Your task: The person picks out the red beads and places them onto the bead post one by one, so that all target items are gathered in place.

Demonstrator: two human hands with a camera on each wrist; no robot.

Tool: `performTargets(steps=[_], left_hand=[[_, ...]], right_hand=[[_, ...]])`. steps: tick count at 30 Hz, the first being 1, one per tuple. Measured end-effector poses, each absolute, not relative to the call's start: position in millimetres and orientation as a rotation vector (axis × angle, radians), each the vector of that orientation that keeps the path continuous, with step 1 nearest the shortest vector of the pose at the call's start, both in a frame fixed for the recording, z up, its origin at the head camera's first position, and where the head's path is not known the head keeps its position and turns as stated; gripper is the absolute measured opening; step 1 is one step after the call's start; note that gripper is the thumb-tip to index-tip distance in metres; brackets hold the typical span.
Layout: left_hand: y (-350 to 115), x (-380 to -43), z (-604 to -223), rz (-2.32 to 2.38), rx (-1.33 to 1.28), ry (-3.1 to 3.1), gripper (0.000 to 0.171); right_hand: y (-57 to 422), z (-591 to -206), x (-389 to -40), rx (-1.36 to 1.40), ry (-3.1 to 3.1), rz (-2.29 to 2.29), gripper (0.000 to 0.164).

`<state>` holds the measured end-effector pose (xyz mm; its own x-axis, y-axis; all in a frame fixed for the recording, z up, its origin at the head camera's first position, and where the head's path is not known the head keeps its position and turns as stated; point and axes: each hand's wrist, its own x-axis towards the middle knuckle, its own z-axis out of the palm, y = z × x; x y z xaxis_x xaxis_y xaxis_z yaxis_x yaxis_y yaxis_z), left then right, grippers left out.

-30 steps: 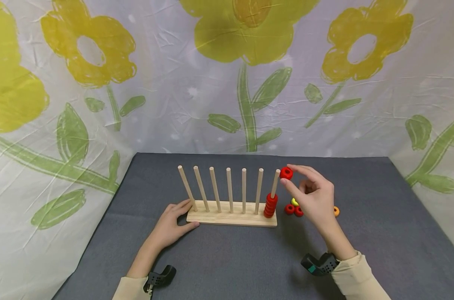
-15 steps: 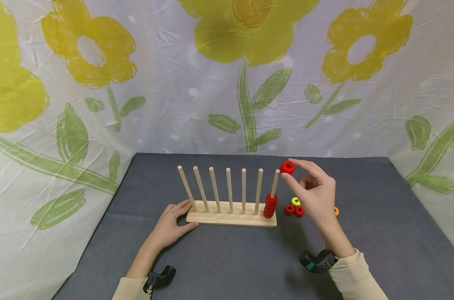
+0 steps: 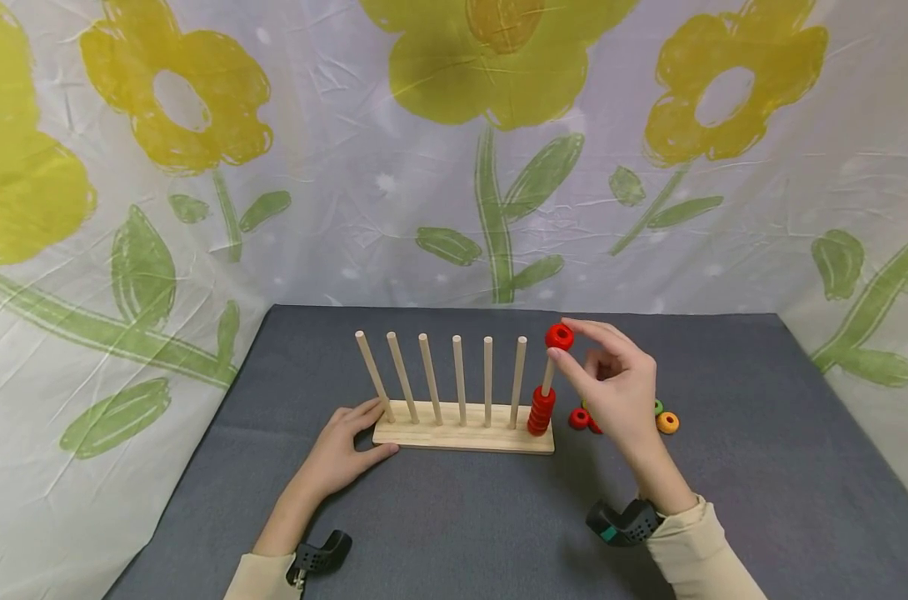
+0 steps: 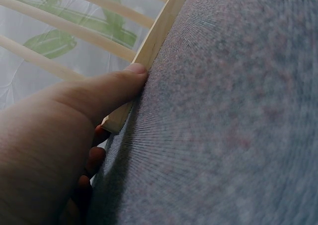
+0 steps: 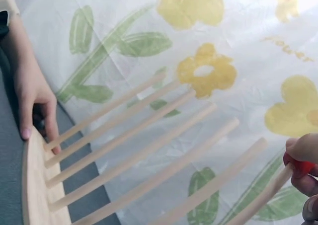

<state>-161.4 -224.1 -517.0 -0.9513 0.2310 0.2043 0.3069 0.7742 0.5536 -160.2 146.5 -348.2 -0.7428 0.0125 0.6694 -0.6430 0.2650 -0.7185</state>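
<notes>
A wooden peg rack (image 3: 461, 437) stands on the dark cloth, with a row of several upright pegs. My left hand (image 3: 345, 450) holds its left end, thumb on the front edge and fingers behind; the left wrist view shows the thumb (image 4: 119, 83) against the base. Several red beads (image 3: 541, 411) are stacked on the rightmost peg. Between thumb and fingertips, my right hand (image 3: 619, 383) pinches another red bead (image 3: 559, 337) at that peg's top. In the right wrist view the held bead (image 5: 299, 166) meets the peg's tip; whether the tip is inside its hole I cannot tell.
Loose beads lie right of the rack, partly behind my right hand: a red bead (image 3: 579, 418), an orange bead (image 3: 667, 422), a green bead (image 3: 658, 407) and others half hidden. A flower-printed curtain (image 3: 334, 208) hangs behind the dark tabletop (image 3: 439, 525).
My right hand has moved left with the red bead, from beside the rightmost peg to over its top. The orange bead is now more exposed. My left hand and the rack stay still.
</notes>
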Motion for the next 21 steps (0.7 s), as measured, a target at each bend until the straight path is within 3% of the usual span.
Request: performTargets(steps=[21], left_hand=[[-224.3,-160.1,-515.6,-0.907,-0.44,-2.845,0.074]], right_hand=[[149.6,-348.3,-154.3,0.55,-2.099,1.497,0.035]])
